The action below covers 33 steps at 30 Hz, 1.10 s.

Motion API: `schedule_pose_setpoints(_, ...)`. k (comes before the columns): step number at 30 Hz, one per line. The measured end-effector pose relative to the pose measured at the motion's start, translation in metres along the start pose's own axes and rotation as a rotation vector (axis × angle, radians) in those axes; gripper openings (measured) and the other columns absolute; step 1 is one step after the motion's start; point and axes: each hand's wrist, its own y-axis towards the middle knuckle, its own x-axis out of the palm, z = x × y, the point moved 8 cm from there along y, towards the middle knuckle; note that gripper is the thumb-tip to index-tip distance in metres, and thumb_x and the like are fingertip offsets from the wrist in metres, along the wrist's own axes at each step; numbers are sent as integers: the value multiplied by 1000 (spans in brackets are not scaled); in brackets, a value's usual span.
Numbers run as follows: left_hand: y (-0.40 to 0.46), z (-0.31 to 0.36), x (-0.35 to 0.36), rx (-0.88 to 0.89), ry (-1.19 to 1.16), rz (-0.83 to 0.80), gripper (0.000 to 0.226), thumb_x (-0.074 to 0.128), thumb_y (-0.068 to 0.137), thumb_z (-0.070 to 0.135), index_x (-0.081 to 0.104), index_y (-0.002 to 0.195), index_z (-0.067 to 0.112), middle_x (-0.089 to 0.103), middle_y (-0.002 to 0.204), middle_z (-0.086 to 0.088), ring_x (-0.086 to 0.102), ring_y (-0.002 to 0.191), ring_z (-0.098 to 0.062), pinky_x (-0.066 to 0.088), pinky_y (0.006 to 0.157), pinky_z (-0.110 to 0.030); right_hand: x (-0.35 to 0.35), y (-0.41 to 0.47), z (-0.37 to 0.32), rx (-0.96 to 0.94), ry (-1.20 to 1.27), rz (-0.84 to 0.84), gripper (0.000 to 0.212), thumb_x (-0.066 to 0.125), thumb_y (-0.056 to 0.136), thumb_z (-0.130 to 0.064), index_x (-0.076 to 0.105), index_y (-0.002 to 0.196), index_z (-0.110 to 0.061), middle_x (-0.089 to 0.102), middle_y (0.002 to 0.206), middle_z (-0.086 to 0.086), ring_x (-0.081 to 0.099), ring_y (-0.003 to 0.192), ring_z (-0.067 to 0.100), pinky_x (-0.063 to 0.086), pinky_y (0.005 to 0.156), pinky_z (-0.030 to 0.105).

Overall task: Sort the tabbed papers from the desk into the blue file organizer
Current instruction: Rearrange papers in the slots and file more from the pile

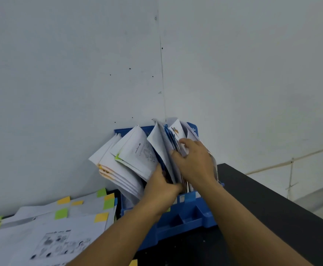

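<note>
Blue file organizer (185, 217) is standing on the black desk (252, 208) against the wall, holding upright papers (133, 160) that are fanning toward ten o'clock. Left hand (160, 189) is curling round those sheets; right hand (195, 162) is pressing loosely bent fingers among the rightmost sheets. Tabbed papers (60, 223) are lying at eight o'clock.

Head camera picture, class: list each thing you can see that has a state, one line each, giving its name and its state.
Blue file organizer: upright against the wall, slots stuffed with papers.
Filed papers: standing in the organizer, leaning and fanned to the left.
Desk papers: lying flat in a loose pile, coloured tabs showing, not yet sorted.
Left hand: fingers curled into the filed papers, parting them.
Right hand: fingers pressed against sheets in the organizer.
</note>
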Motion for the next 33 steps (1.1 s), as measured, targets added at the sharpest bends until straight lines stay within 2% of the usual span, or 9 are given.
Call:
schedule_pose_setpoints(3,-33,-12,-30,1,54,21,61,75,81,19,48,136,27,55,127,13,57,109,-3,50,92,-26,6,-18,-8,-40,18,17,54,64,90,-44,48,139,-26,44,131,0,53,98,16,43,77,29)
schedule_pose_setpoints(7,-70,-31,-88,-25,162,98,23,73,84,20,66,105,27,69,105,12,64,98,-1,52,85,-20,9,-48,-33,-158,27,130,52,65,90,-41,50,137,-25,42,129,-3,55,91,15,50,71,33)
schedule_pose_setpoints(10,-97,-45,-136,-47,207,193,16,73,84,15,69,95,27,72,94,10,66,87,2,52,79,-16,23,-76,-63,-295,85,158,42,64,93,-37,58,131,-20,51,121,-1,55,91,14,48,69,28)
schedule_pose_setpoints(16,-152,-95,-221,-139,405,394,17,76,81,19,70,96,26,71,97,12,65,94,-3,50,86,-24,86,-128,-112,-343,209,-51,31,58,97,-38,64,122,-21,57,110,-8,53,81,4,49,66,27)
schedule_pose_setpoints(19,-179,-123,-246,-211,602,405,26,73,84,28,66,109,30,65,112,10,60,105,-10,44,89,-23,131,-157,-117,-247,171,-257,30,59,97,-38,66,122,-24,55,105,-14,52,75,4,47,72,27)
schedule_pose_setpoints(23,-202,-149,-261,-240,781,402,50,73,80,45,60,125,26,56,132,6,49,124,-15,39,104,-29,169,-194,-103,-81,34,-491,30,57,97,-41,66,121,-26,68,107,-10,62,93,10,54,84,33)
schedule_pose_setpoints(25,-208,-159,-263,-279,889,393,66,66,78,59,52,134,27,44,147,1,33,139,-20,30,113,-35,180,-209,-95,-47,-88,-578,33,53,98,-44,64,124,-28,68,115,-8,61,102,12,53,86,32)
schedule_pose_setpoints(30,-211,-171,-261,-375,995,389,86,46,82,74,21,151,29,10,161,-12,-1,149,-31,8,119,-44,189,-227,-80,-58,-473,-639,63,39,92,-70,63,120,-19,58,125,1,49,117,21,47,92,35)
schedule_pose_setpoints(33,-212,-175,-264,-439,880,414,97,52,78,73,12,152,25,16,159,-12,-3,148,-32,9,120,-45,192,-235,-80,-60,-551,-686,75,35,88,-78,63,121,-17,52,129,3,42,121,23,41,97,35)
